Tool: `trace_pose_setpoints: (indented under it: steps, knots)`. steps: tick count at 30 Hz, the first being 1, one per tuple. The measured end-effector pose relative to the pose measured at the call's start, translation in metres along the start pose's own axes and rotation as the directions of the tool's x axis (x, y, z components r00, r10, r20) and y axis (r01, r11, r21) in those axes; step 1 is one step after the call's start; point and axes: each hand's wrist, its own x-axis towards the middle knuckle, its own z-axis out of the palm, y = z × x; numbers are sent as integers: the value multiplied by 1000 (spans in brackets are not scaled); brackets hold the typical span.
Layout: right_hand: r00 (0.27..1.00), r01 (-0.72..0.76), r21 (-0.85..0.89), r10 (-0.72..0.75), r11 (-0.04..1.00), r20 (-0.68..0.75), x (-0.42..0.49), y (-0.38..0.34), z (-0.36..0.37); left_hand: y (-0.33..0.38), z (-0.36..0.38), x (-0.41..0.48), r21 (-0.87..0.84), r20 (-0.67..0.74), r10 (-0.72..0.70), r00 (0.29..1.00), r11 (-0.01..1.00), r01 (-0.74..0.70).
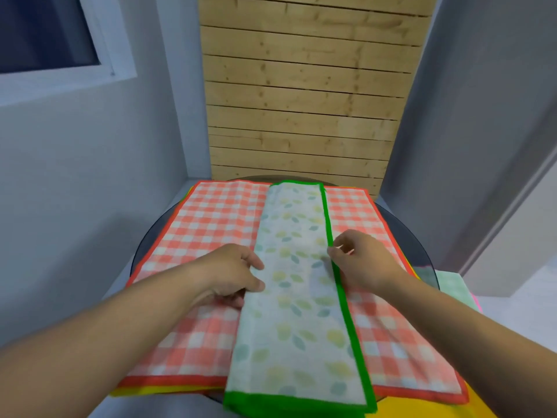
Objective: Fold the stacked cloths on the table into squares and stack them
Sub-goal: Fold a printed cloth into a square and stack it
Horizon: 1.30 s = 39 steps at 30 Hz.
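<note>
Between the hands lies the leaf cloth (298, 327), a long strip atop the checked cloth (205, 224). The left hand (235, 273) grips its left edge; the right hand (361, 263) pinches its green right edge.

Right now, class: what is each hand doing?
Left hand: grips the leaf-print cloth at its left edge.
Right hand: pinches its green border.

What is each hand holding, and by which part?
Both hold the leaf-print cloth: the left hand grips its left folded edge, the right hand pinches its green-bordered right edge.
</note>
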Motion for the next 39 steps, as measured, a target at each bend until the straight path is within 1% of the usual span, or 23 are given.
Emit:
trace_pose_setpoints:
  steps: [1, 4, 6, 8, 9, 10, 11, 12, 13, 14, 15, 16, 17, 19, 22, 25, 27, 29, 31, 33, 39]
  knots:
    - [999, -36, -2, 36, 999, 8, -5, -2, -3, 1, 3, -1, -38, -21, -6, 1000, 999, 5]
    - [981, -127, -12, 127, 992, 147, -20, -5, -9, 6, 12, 1, -139, -110, 1, 994, 990, -17]
    - [972, -131, -26, 134, 991, 195, -29, -6, -12, 4, 17, 3, -165, -156, 11, 988, 986, -37]
    - [975, -107, -41, 113, 993, 190, -37, -3, -15, 1, 21, 2, -122, -182, 36, 983, 991, -59]
    - [977, -91, -43, 98, 995, 190, -40, -2, -16, -1, 23, 1, -60, -189, 65, 980, 995, -78]
    - [977, -75, -43, 82, 996, 199, -44, 0, -16, -2, 25, -2, 50, -185, 112, 976, 993, -104]
    - [975, -55, -50, 65, 997, 212, -48, 2, -15, -3, 26, -5, 206, -173, 167, 971, 970, -130]
    - [973, -34, -59, 46, 998, 225, -51, 5, -14, -4, 28, -8, 385, -164, 230, 959, 910, -153]
    - [971, -15, -62, 29, 998, 237, -55, 7, -14, -5, 31, -14, 540, -150, 307, 940, 822, -182]
    - [968, -2, -56, 16, 998, 249, -58, 10, -13, -5, 34, -20, 646, -111, 381, 918, 730, -225]
    - [964, 7, -50, 7, 999, 265, -62, 12, -14, -5, 37, -27, 702, -47, 433, 900, 655, -279]
    - [959, 17, -49, -3, 999, 284, -65, 14, -15, -6, 40, -35, 726, 36, 455, 890, 600, -336]
    - [952, 30, -61, -10, 998, 306, -68, 16, -16, -7, 42, -41, 731, 124, 455, 882, 560, -391]
    - [938, 56, -90, -22, 994, 346, -75, 19, -18, -15, 48, -51, 743, 271, 409, 871, 487, -460]
    - [932, 84, -113, -38, 990, 360, -84, 24, -16, -30, 50, -54, 777, 373, 330, 867, 401, -486]
    - [936, 150, -178, -82, 973, 342, -92, 25, -17, -39, 48, -52, 782, 419, 275, 865, 375, -498]
    - [935, 254, -218, -181, 942, 306, -97, 28, -19, -41, 48, -50, 773, 439, 260, 860, 378, -509]
    - [909, 355, -155, -302, 922, 288, -105, 30, -18, -43, 50, -49, 764, 453, 246, 857, 388, -515]
    - [870, 426, -80, -384, 901, 310, -114, 31, -13, -43, 51, -49, 764, 456, 239, 857, 388, -515]
    - [851, 442, -43, -404, 896, 335, -122, 33, -6, -44, 49, -48, 769, 459, 240, 855, 375, -518]
    - [845, 463, -13, -437, 886, 308, -131, 46, -1, -48, 43, -46, 759, 485, 232, 843, 366, -538]
